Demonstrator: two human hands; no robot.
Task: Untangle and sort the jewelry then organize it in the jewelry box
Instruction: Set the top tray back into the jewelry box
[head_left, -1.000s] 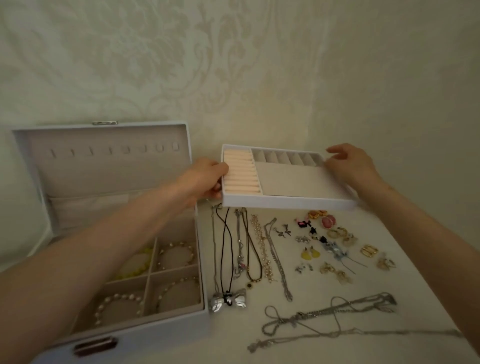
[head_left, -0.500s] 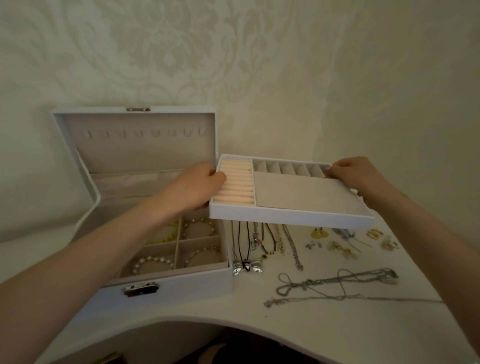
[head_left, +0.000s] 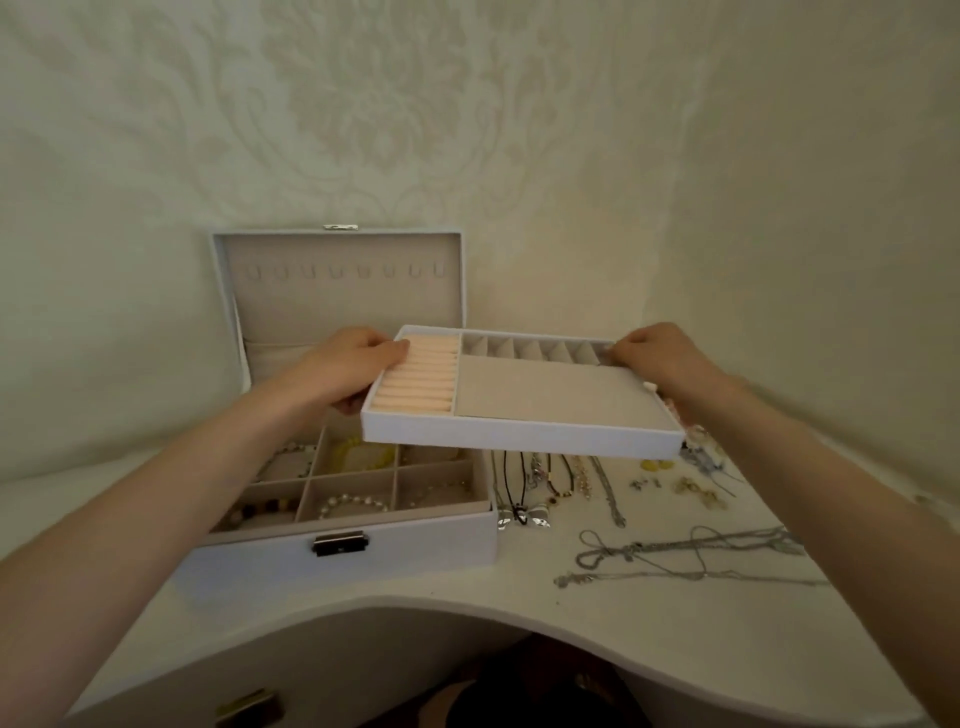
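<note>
1. Holding the tray insert (head_left: 519, 434) in the air with both hands, we have its left end over the open jewelry box (head_left: 395, 553) and its right end over the necklaces laid on the table (head_left: 675, 629).
2. Its long axis runs left to right, with the open side up and the front edge dipping slightly toward the right.
3. Peach ring rolls (head_left: 421, 375) fill its left end, a row of small slots lines the far edge, and a wide flat compartment takes the rest.
4. Our left hand (head_left: 353, 364) grips the left end, thumb on top beside the ring rolls and fingers (head_left: 347, 404) curled underneath.
5. Our right hand (head_left: 660, 353) grips the far right corner, fingers curled over the rim.
6. The box stands on the left of the table, its lid (head_left: 337, 312) upright and its clasp (head_left: 340, 544) facing us.
7. A pearl bracelet (head_left: 353, 503) and a yellow bracelet (head_left: 363, 451) lie in separate compartments.
8. Just right of the box, a butterfly pendant necklace (head_left: 524, 519) stretches away from us.
9. Long silver chains (head_left: 691, 551) lie crosswise, and earrings (head_left: 691, 487) lie beyond them.
</note>
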